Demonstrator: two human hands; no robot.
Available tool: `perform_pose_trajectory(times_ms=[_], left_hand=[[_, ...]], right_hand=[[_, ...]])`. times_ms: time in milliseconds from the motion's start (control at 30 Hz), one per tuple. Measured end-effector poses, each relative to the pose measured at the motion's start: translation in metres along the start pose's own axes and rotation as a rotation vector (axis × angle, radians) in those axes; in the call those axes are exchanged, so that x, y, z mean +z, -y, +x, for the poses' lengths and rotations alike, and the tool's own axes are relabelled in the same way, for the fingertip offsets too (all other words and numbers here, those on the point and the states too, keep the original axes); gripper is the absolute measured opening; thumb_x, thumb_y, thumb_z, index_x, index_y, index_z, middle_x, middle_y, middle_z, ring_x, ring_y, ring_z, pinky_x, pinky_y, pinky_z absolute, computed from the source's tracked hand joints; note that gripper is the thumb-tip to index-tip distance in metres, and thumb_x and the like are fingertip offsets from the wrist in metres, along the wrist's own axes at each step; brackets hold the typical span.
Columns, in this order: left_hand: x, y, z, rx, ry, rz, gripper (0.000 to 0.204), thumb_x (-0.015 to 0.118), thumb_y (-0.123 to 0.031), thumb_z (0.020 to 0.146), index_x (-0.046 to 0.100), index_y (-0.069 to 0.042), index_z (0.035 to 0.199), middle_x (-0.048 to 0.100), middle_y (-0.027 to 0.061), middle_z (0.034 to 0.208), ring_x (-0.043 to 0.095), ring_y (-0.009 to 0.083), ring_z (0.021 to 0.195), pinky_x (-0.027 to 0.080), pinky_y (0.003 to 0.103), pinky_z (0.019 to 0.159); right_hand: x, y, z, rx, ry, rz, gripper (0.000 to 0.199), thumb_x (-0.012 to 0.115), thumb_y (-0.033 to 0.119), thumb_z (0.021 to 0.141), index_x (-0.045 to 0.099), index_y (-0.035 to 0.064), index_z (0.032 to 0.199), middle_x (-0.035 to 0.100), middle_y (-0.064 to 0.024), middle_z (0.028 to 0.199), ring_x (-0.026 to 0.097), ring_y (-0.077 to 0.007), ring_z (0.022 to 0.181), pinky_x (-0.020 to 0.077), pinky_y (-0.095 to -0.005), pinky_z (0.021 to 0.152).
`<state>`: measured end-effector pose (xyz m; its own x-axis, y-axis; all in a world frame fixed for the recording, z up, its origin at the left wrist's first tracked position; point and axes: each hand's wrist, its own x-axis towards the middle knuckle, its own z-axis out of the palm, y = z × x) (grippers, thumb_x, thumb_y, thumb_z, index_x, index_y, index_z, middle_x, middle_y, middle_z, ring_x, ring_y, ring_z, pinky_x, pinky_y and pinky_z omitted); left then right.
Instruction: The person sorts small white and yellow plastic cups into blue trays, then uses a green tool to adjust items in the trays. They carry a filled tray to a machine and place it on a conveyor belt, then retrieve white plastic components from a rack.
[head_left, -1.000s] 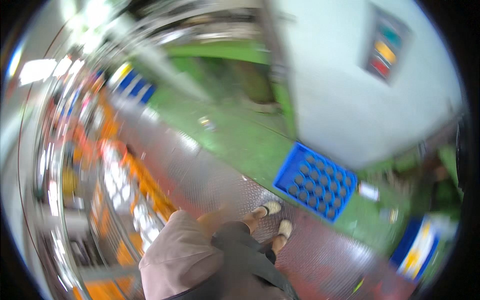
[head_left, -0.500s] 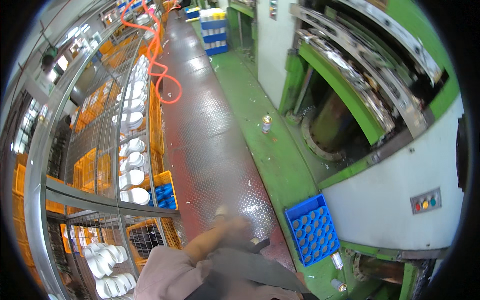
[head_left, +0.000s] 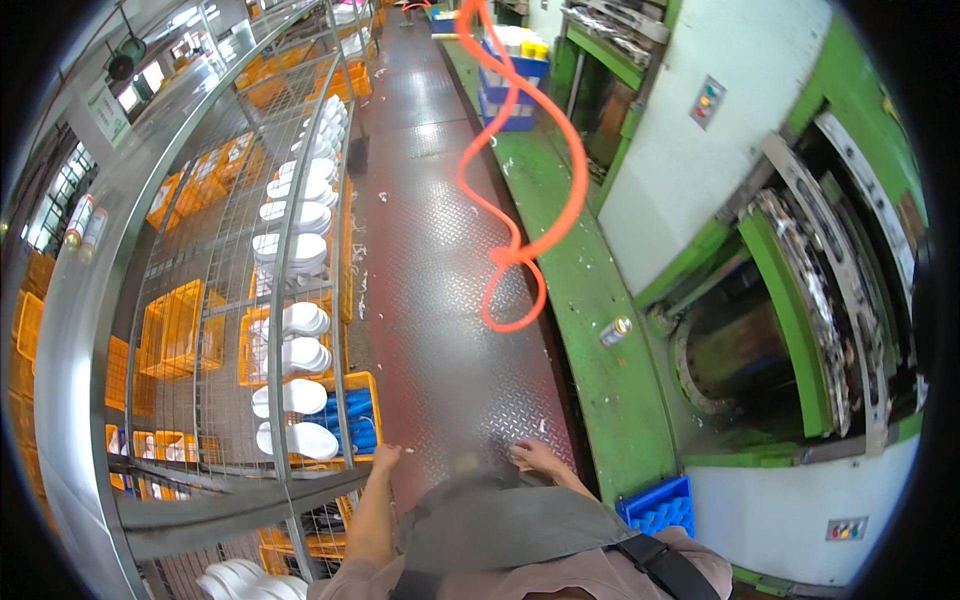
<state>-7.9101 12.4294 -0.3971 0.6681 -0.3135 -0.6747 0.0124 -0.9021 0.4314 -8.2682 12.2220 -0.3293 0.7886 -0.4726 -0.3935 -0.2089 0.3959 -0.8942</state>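
Observation:
My left hand (head_left: 387, 457) is out over the walkway, beside the corner of an orange crate (head_left: 376, 400) that holds blue pieces. Its fingers look pressed together, and a tiny pale spot shows at their tips; what they hold, if anything, is too small to make out. Lower right of centre, my right hand (head_left: 537, 456) hovers above the metal walkway with its fingers loosely bent and apart, nothing visible in it. A grey apron (head_left: 520, 530) covers my front. White sole-shaped pieces (head_left: 300, 440) stand in rows on the rack (head_left: 285, 340) to my left.
An orange coiled hose (head_left: 575, 170) hangs ahead over the diamond-plate walkway (head_left: 430, 240). Along the right run a green ledge (head_left: 640, 420) with a can (head_left: 615, 330), a blue tray (head_left: 660, 510) and large green-and-white machines (head_left: 770, 520). Stacked blue crates (head_left: 515, 90) stand farther along.
My view has moved forward and turned, bringing hose and can nearer. My left hand now shows beside the crate, and my right hand is visible; earlier one blurred arm reached across my front.

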Motion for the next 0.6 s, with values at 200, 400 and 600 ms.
perform_pose_trajectory(times_ms=[200,400,600], left_hand=[[-0.2,-0.321,-0.032,0.904,-0.35,-0.628,0.03,0.058,-0.018,0.095,0.06,0.001,0.119,0.064,0.0117,0.113,0.06,0.0215,0.109,0.046,0.034,0.095],[-0.344,-0.544,-0.133,1.741,-0.662,-0.798,0.027,0.057,-0.021,0.096,0.059,0.001,0.111,0.066,0.0171,0.104,0.064,0.0274,0.101,0.051,0.042,0.093],[-0.42,-0.673,-0.107,2.164,-0.681,-0.874,0.028,0.057,-0.022,0.095,0.059,-0.002,0.114,0.065,0.0155,0.107,0.062,0.0259,0.103,0.05,0.042,0.095]], right_hand=[[0.064,0.323,0.14,-0.167,0.494,-0.002,0.052,0.055,0.02,0.099,0.036,0.005,0.145,0.057,-0.0128,0.129,0.062,-0.0182,0.104,0.0506,-0.0328,0.088],[-0.047,0.434,0.323,-0.568,-0.28,0.004,0.063,0.053,0.022,0.1,0.022,0.0021,0.15,0.048,-0.0192,0.14,0.059,-0.0256,0.114,0.0533,-0.033,0.086],[-0.103,0.5,0.456,-0.309,-0.441,-0.109,0.043,0.052,0.024,0.1,0.044,0.0006,0.136,0.062,-0.0147,0.121,0.064,-0.0204,0.103,0.0527,-0.0333,0.08]])
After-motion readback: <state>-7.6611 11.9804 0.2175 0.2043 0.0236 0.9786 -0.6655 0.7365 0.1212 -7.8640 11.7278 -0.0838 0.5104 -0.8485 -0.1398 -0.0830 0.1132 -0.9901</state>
